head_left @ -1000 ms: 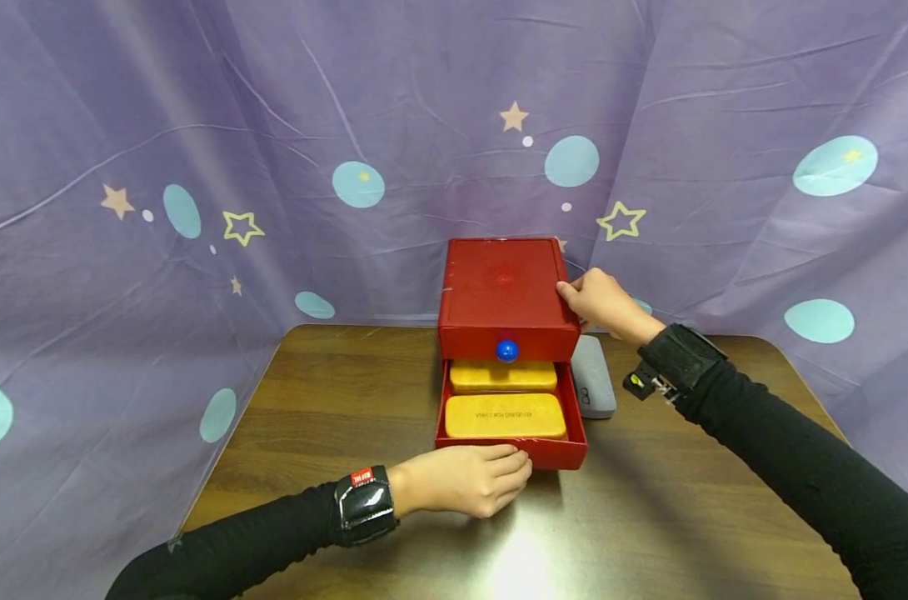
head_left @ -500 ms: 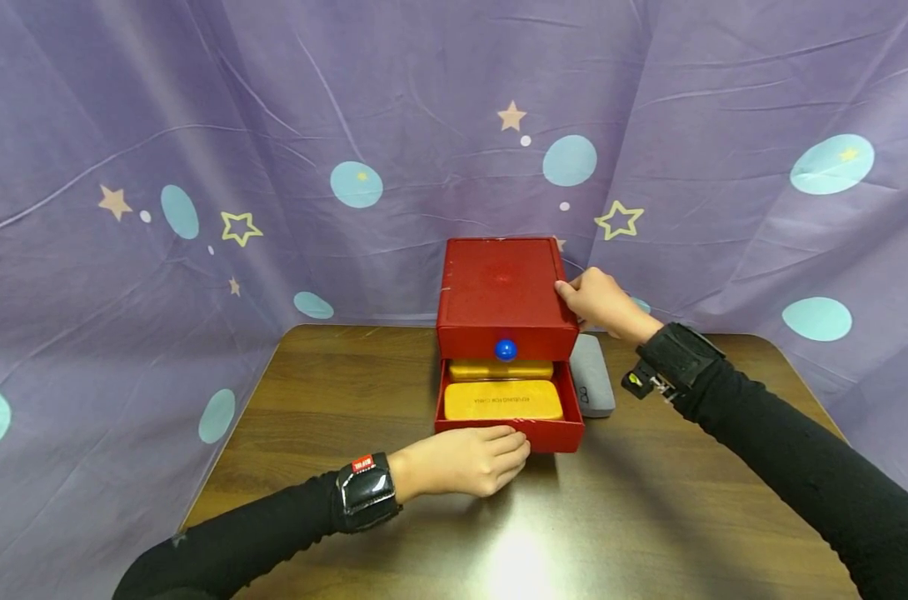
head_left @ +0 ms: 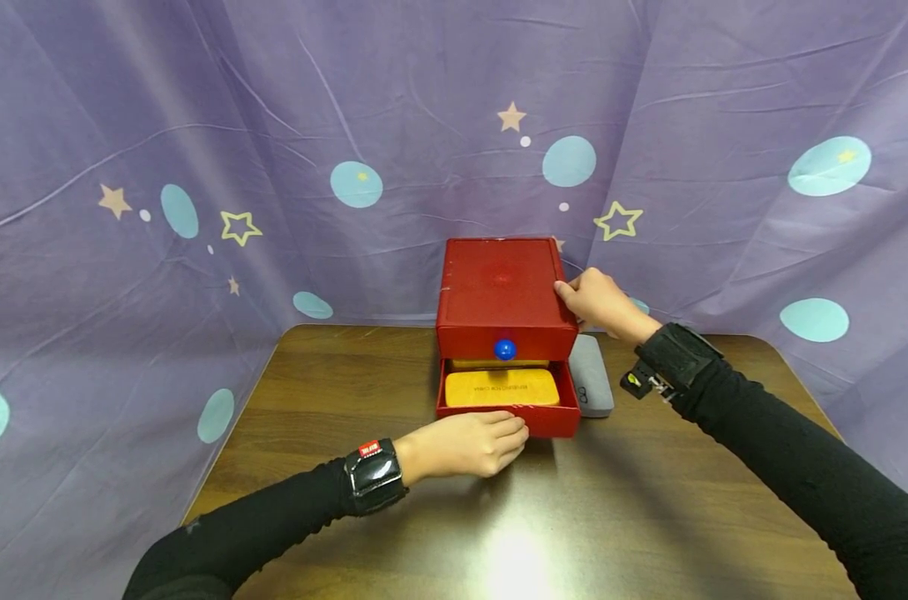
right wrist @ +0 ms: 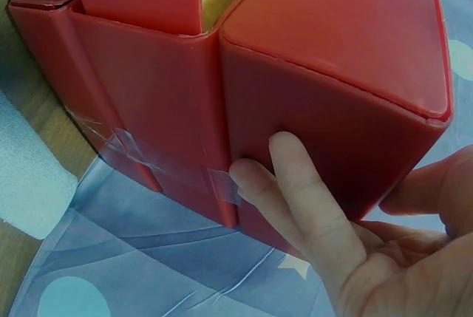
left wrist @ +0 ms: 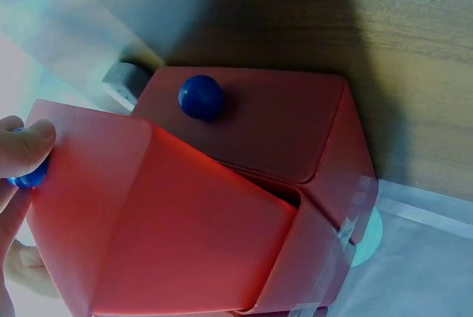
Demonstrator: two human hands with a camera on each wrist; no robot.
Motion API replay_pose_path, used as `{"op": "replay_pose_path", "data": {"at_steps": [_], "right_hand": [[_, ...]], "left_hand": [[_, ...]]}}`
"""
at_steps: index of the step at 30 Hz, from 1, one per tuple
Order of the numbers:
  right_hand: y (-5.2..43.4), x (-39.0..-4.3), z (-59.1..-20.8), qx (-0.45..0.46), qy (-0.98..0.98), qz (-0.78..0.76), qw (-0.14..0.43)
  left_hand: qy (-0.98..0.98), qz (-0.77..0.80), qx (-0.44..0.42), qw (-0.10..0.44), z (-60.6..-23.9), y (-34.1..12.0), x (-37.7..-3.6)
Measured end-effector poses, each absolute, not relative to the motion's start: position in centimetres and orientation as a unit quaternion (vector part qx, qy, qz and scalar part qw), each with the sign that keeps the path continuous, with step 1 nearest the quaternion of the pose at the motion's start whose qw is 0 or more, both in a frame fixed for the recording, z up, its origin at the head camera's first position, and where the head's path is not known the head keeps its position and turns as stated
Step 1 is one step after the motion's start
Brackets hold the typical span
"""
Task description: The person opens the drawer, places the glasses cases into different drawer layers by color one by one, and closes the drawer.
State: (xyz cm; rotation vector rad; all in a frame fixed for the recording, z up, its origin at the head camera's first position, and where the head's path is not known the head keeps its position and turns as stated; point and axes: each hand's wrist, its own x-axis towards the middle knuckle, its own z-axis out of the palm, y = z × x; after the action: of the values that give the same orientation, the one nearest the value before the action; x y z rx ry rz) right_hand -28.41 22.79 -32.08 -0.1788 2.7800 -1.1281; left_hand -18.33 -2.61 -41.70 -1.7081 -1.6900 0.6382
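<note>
A red drawer box point(head_left: 502, 287) stands at the back of the table, its middle drawer point(head_left: 551, 421) pulled partway out. Inside that drawer a yellow case point(head_left: 502, 388) lies in front, and a strip of a second yellow case point(head_left: 491, 364) shows behind it. My left hand point(head_left: 461, 446) is at the drawer's front; in the left wrist view its thumb and finger pinch the blue knob point(left wrist: 33, 176). My right hand point(head_left: 604, 304) holds the box's upper right edge, thumb on top and fingers point(right wrist: 295, 184) against the side.
A grey glasses case point(head_left: 591, 379) lies on the wooden table point(head_left: 334, 383) right beside the box. Blue knobs mark the shut top drawer point(head_left: 469, 340) and bottom drawer point(left wrist: 273, 125). A purple patterned curtain point(head_left: 424, 125) hangs close behind the table.
The middle drawer has slid back into the box, my left hand moving away from me with it. Less of the rear yellow case shows. My right hand has stayed in place.
</note>
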Motion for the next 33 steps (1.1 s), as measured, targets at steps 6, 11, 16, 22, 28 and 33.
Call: {"op": "replay_pose_path", "data": {"at_steps": [6,11,16,22,28,33], "right_hand": [[22.7,-28.5,-32.2,-0.054,0.923,-0.374,0.066],[22.7,-28.5,-32.2,-0.048,0.922,-0.378,0.071],[22.7,-28.5,-32.2,-0.052,0.923,-0.375,0.071],[22.7,-28.5,-32.2,-0.052,0.924,-0.372,0.07],[22.6,-28.5,-32.2,-0.048,0.925,-0.37,0.066],[22.7,-28.5,-32.2,-0.049,0.923,-0.375,0.065]], "left_hand": [[-0.648,0.243,-0.645,0.324,-41.7,-2.5,-19.2],[-0.65,0.249,-0.642,0.321,-41.9,-2.5,-20.2],[-0.658,0.255,-0.635,0.316,-42.3,-2.4,-21.0],[-0.66,0.26,-0.628,0.32,-42.7,-2.0,-21.7],[-0.666,0.261,-0.619,0.324,-43.1,-1.6,-22.4],[-0.676,0.253,-0.614,0.32,-43.1,-1.4,-22.8]]}}
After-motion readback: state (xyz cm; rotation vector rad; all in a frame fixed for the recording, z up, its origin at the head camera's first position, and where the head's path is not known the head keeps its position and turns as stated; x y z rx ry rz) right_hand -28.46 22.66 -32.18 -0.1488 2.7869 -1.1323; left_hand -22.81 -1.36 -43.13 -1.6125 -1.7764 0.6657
